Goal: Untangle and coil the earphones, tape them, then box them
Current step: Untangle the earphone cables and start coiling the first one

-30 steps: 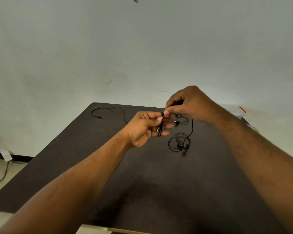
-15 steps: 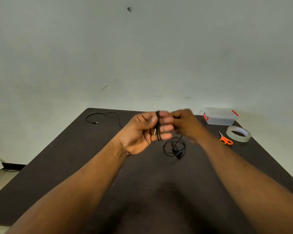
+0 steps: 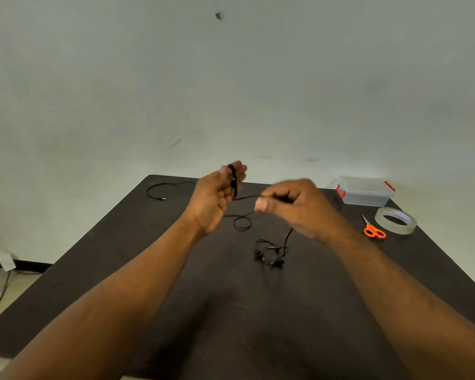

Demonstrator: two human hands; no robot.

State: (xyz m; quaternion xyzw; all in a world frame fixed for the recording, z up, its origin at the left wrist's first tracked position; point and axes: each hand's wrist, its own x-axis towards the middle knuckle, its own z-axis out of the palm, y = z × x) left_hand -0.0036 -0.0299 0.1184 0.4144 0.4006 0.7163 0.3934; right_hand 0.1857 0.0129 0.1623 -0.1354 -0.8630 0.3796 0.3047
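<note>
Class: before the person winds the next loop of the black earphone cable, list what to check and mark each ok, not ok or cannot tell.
1. Coil of black earphone cable round left hand fingers: ok.
2. Right hand pinches the free strand: ok.
3. Black earbuds lying on dark table, slack left: ok.
4. Remaining cable free of knots: cannot tell.
5. Clear tape roll, orange-handled scissors, clear plastic box with red clips on the table: ok.

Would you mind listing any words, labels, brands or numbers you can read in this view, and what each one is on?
Tape roll: faint print on the inner core, too small and blurred to read.
Clear plastic box with red latches: no text visible.
Orange-handled scissors: no text visible.
Black earphones: no marking can be made out.
Nothing in this view is legible.
</note>
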